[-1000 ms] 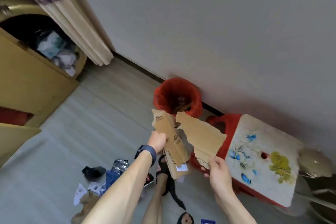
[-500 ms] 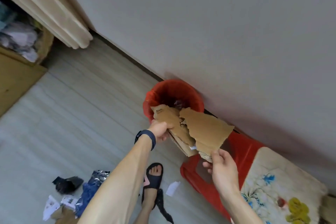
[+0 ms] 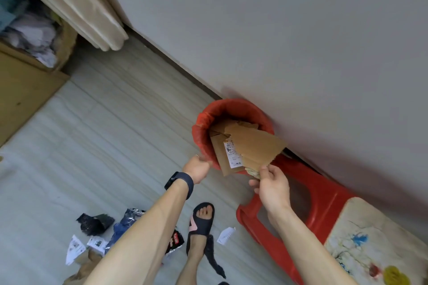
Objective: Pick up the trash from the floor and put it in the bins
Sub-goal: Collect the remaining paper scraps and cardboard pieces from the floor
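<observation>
With wrappers (image 3: 96, 224) littering the near-left floor, the left hand (image 3: 198, 166) curls at the red bin (image 3: 201, 132) rim, its hold unclear, while torn cardboard (image 3: 252, 143) slants far-end-down into the bin, its near end pinched by the right hand (image 3: 273, 185) beside a red stool (image 3: 322, 194).

Torn cardboard pieces (image 3: 252, 143) stood tilted in the mouth of the red bin (image 3: 199, 139), their lower ends sticking out over its near rim, and the right hand (image 3: 273, 186) pinched the bottom edge of one. The left hand (image 3: 198, 168), a dark band (image 3: 183, 181) on its wrist, was at the bin's near rim with its fingers hidden. A red stool (image 3: 324, 194) stood just beside the bin, and wrappers (image 3: 95, 223) and paper slips (image 3: 74, 247) lay on the floor (image 3: 104, 134) near a sandalled foot (image 3: 201, 220)
</observation>
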`<state>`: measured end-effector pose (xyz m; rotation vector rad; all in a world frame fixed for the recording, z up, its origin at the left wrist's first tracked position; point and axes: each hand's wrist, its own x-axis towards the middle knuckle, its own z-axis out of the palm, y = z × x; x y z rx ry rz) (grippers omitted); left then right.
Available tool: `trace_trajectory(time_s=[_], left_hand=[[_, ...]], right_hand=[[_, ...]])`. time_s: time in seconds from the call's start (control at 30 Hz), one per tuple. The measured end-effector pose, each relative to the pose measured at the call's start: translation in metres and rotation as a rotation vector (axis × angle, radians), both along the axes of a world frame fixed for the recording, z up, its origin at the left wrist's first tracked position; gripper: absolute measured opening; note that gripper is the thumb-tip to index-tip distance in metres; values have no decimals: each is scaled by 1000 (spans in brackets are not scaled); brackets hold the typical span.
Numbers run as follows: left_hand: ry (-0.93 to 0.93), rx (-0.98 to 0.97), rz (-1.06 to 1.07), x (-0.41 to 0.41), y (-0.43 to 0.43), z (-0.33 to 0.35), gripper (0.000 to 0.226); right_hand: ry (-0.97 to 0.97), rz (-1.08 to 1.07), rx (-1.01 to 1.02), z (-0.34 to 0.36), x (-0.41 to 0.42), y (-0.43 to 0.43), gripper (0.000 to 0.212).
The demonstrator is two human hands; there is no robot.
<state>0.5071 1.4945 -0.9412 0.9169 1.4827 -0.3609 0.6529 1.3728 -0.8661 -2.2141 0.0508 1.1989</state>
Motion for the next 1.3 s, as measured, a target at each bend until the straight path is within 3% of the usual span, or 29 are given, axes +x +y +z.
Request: trace_trajectory(time_s=[0.13, 0.3, 0.57, 0.77, 1.1, 1.3], left_hand=[[11, 22, -78, -9, -9, -2, 37], [-4, 94, -197, -10, -24, 6, 36], [14, 172, -483, -23, -87, 34, 34], [59, 162, -526, -76, -171, 63, 29], [51, 233, -500, -195, -324, 138, 29], [50, 222, -679, -248, -396, 149, 28]], right_hand=[[159, 150, -20, -2, -2, 11, 36], [125, 254, -150, -12, -18, -23, 37], [55, 553, -154, 16, -47, -101, 27], [20, 703, -151, 43, -81, -181, 30], [29, 642, -130, 86, -169, -350, 26], [-3, 510, -186, 75, -230, -453, 25]])
